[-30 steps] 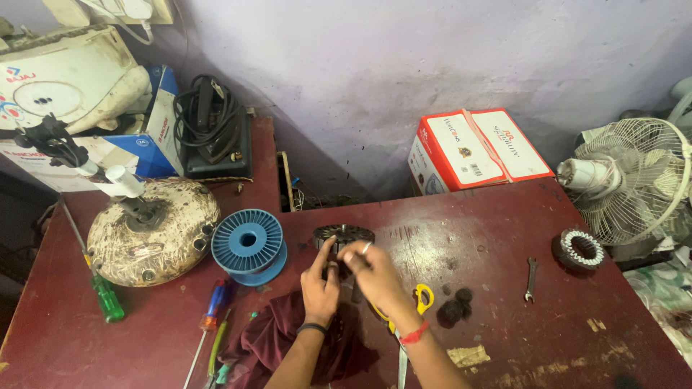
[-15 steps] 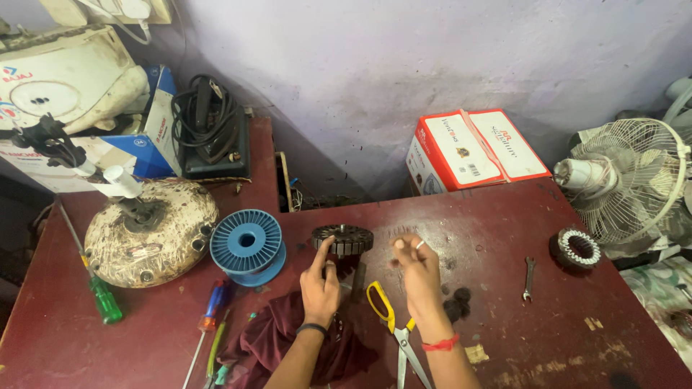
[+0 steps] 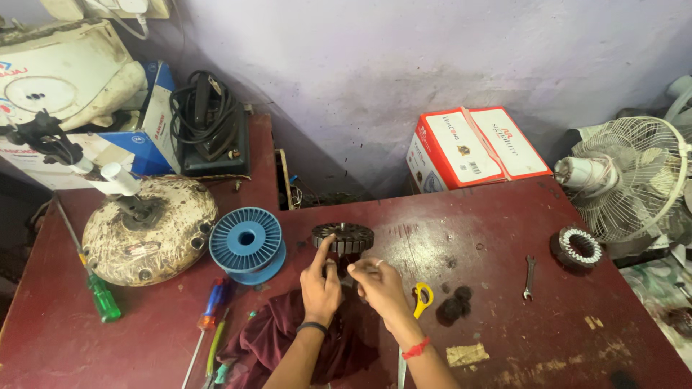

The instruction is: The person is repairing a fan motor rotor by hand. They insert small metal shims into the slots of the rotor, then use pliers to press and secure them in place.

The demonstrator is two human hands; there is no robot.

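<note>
Both hands have come closer together since the earlier frame. Left hand [image 3: 321, 286] touches with one raised finger the dark stator [image 3: 343, 237] at centre; other fingers curled. Right hand [image 3: 380, 284] pinches something too small to see. Scissors [image 3: 417, 306] are half hidden by the wrist. One blue spool [image 3: 246, 244], two screwdrivers lower left.

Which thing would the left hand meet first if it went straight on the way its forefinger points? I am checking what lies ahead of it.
Most likely the dark toothed stator core: the left hand points its forefinger up at the core's near edge, though contact is unclear.
</note>
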